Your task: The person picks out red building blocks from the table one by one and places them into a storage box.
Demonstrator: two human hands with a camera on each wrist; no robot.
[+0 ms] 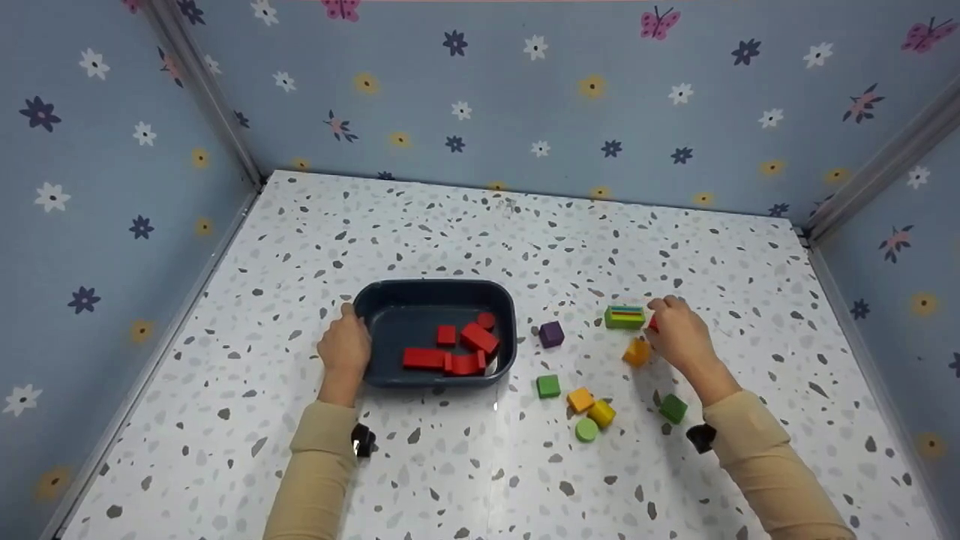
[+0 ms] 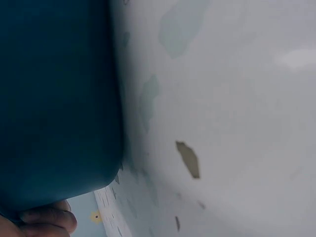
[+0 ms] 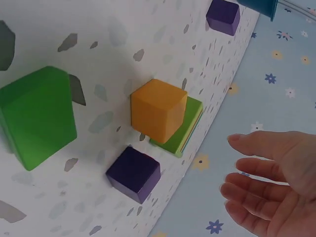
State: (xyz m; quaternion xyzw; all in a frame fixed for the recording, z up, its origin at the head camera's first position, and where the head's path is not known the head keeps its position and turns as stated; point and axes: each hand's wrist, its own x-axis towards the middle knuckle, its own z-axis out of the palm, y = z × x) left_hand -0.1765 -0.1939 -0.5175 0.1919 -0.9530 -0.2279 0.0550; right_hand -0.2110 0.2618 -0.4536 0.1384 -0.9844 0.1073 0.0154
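My left hand (image 1: 345, 346) grips the left end of a dark blue rectangular tub (image 1: 397, 295). In the left wrist view its curled fingers (image 2: 49, 219) lie against the tub's wall. Inside the tub are several red blocks (image 1: 424, 358). Over at the right, my right hand (image 1: 681, 334) is above the loose blocks, a bit of red block (image 1: 653, 323) showing beside its fingertips. The right wrist view has its fingers spread and nothing between them. Nearest to it are an orange block (image 3: 158, 111), a purple cube (image 3: 133, 174) and a striped green block (image 1: 624, 318).
Between tub and right hand sit a purple cube (image 1: 551, 334) and a green cube (image 1: 548, 386). Closer to me are an orange cube (image 1: 580, 400), a yellow cylinder (image 1: 601, 413), a light green round block (image 1: 586, 430) and a dark green block (image 1: 673, 408). Flowered walls (image 1: 495, 90) enclose the speckled table.
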